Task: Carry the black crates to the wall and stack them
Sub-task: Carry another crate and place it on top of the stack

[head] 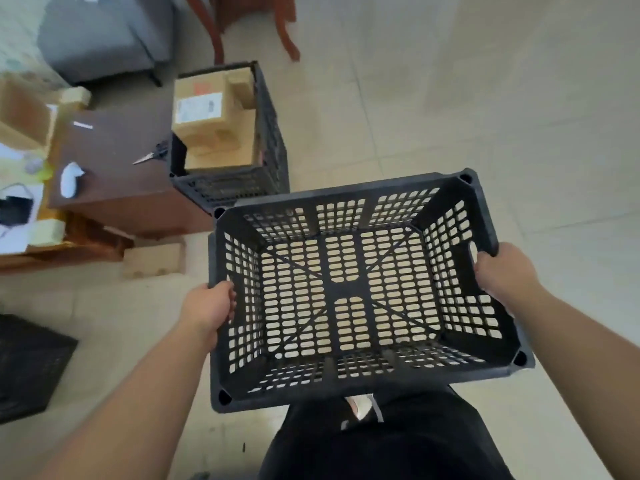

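An empty black perforated crate (349, 289) hangs in front of me above the tiled floor, slightly tilted. My left hand (207, 306) grips its left rim. On the opposite side my right hand (502, 271) grips the handle slot. A second black crate (270, 150) stands on the floor further ahead, filled with cardboard boxes (204, 109). Part of a third black crate (27, 365) shows at the left edge.
A brown low table (114, 157) stands at the left with scissors (150, 155) and white scraps on it. Beside it are open cardboard boxes (20, 116) and papers. A grey sofa (104, 32) and wooden chair legs (287, 32) are at the back. Pale tiled floor (485, 116) spreads to the right.
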